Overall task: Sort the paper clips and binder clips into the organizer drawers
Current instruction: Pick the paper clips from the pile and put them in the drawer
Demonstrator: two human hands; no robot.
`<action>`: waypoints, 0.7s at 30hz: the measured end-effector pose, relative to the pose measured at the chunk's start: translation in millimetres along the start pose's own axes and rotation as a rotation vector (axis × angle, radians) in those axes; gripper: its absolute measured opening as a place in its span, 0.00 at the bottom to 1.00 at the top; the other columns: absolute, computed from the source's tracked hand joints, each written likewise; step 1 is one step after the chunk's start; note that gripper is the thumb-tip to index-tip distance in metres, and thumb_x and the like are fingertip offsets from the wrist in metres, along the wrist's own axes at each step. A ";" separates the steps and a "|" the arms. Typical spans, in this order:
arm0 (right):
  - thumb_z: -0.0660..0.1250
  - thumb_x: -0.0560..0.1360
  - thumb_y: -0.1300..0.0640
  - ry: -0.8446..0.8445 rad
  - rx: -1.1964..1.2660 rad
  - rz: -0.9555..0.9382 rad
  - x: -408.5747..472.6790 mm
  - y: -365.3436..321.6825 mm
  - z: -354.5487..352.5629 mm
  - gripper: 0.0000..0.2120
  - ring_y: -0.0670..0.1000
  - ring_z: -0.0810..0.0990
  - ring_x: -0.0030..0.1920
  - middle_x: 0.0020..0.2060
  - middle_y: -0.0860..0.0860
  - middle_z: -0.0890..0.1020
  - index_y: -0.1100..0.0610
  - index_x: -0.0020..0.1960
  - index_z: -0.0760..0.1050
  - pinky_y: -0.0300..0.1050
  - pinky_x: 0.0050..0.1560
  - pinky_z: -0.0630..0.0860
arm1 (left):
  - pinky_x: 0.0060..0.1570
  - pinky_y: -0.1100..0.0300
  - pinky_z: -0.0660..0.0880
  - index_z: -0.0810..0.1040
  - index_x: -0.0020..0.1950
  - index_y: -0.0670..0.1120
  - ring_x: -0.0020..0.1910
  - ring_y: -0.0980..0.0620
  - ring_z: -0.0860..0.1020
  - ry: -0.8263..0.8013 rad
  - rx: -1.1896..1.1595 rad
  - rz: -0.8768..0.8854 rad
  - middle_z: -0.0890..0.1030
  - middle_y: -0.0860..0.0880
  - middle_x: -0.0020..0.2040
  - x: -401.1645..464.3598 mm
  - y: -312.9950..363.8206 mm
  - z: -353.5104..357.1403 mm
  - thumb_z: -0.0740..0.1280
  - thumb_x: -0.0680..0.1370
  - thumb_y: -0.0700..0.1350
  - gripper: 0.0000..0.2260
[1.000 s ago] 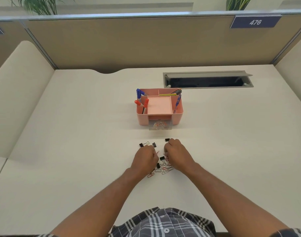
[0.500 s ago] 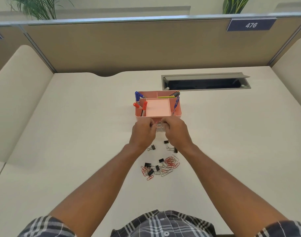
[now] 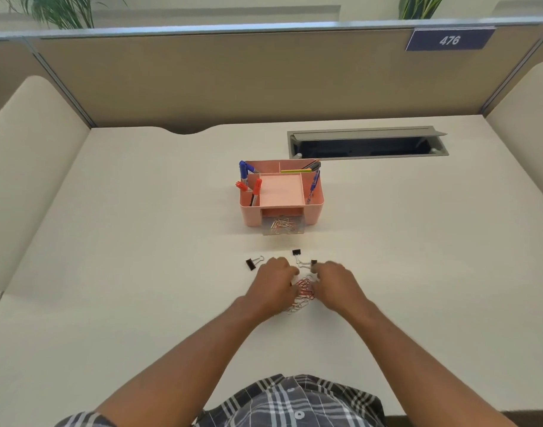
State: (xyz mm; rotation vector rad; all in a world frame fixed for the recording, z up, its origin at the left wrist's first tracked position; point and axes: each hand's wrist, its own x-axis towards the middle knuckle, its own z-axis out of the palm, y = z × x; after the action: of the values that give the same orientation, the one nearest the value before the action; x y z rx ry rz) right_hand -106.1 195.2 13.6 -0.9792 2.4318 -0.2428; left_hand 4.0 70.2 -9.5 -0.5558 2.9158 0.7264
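A pink desk organizer point(image 3: 313, 211) stands mid-desk. Its clear bottom drawer point(image 3: 283, 227) is pulled out and holds several paper clips. Nearer me lies a pile of red and silver paper clips point(image 3: 304, 291). My left hand point(image 3: 275, 285) sits at the pile's left edge and my right hand point(image 3: 335, 283) at its right edge. Both are knuckles up with fingers curled down onto the clips, so the fingertips are hidden. The right hand is blurred. Three black binder clips lie just beyond the hands: one at the left point(image 3: 251, 264), one in the middle point(image 3: 296, 252), one by my right fingers point(image 3: 314, 262).
Blue and red markers point(image 3: 248, 183) and pens point(image 3: 313, 183) stick up from the organizer's side slots. An open grey cable tray point(image 3: 367, 146) is sunk into the desk behind it. Tan partition walls point(image 3: 264, 78) close off the back and sides.
Both hands have come back from the organizer's open drawer to the clip pile near me. More paper clips lie in the drawer than a second ago.
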 end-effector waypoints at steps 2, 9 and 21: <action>0.68 0.74 0.55 0.006 0.001 -0.002 -4.9 2.3 16.6 0.14 0.59 0.78 0.53 0.53 0.56 0.76 0.57 0.58 0.76 0.49 0.50 0.75 | 0.52 0.48 0.71 0.80 0.53 0.45 0.52 0.42 0.74 -0.018 0.078 0.021 0.78 0.45 0.50 -1.3 3.2 8.5 0.68 0.74 0.49 0.12; 0.64 0.76 0.61 0.107 0.081 -0.088 -2.9 -5.7 31.2 0.05 0.56 0.76 0.47 0.47 0.54 0.76 0.57 0.49 0.78 0.48 0.44 0.73 | 0.48 0.52 0.68 0.80 0.50 0.46 0.52 0.43 0.73 0.034 0.121 -0.003 0.78 0.47 0.49 1.9 -0.2 10.7 0.64 0.77 0.46 0.07; 0.63 0.77 0.58 0.158 0.254 -0.068 0.7 -2.3 10.8 0.06 0.52 0.79 0.45 0.43 0.49 0.82 0.55 0.46 0.80 0.49 0.46 0.76 | 0.43 0.54 0.67 0.83 0.48 0.49 0.46 0.44 0.75 0.119 0.079 -0.003 0.81 0.48 0.43 -1.4 -11.6 -4.5 0.62 0.78 0.44 0.09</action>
State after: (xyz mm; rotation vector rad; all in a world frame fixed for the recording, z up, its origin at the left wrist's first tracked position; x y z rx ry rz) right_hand -99.6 193.3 4.9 -0.9603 2.4321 -0.6583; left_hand 9.6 59.0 -10.3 -0.6148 3.0361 0.5937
